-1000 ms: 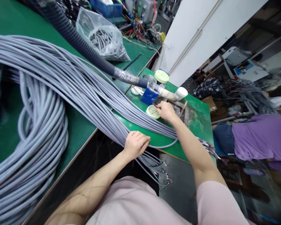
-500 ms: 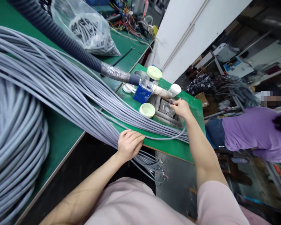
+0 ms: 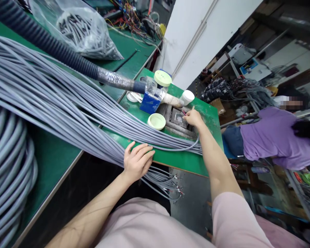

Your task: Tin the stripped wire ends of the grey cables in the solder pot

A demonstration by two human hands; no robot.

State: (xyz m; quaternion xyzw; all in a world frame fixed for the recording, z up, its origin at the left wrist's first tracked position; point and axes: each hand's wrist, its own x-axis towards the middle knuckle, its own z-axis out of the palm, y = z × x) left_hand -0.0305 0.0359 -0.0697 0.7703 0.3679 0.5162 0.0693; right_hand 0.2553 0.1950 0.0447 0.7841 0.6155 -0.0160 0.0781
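Observation:
My right hand (image 3: 193,117) pinches the end of a grey cable (image 3: 197,140), whose thin coloured wires point over a square metal pot with a shiny surface (image 3: 179,119). The cable bends back from under the wrist into a bundle of grey cables (image 3: 134,124) lying across the green table. Fingers slightly spread, my left hand (image 3: 138,160) rests at the table's front edge against a second bunch of cables (image 3: 100,143). Below that hand, stripped cable ends (image 3: 174,187) hang past the edge.
A ribbed hose (image 3: 74,60) runs to a nozzle beside the pot, over a blue box (image 3: 150,102). Around it stand a pale round dish (image 3: 156,121), a yellowish lid (image 3: 162,78) and a white cup (image 3: 187,97). A person in purple (image 3: 271,137) is at the right.
My left hand's fingers have spread and loosened on the cables. My right hand keeps its pinch over the pot. The whole view has shifted slightly.

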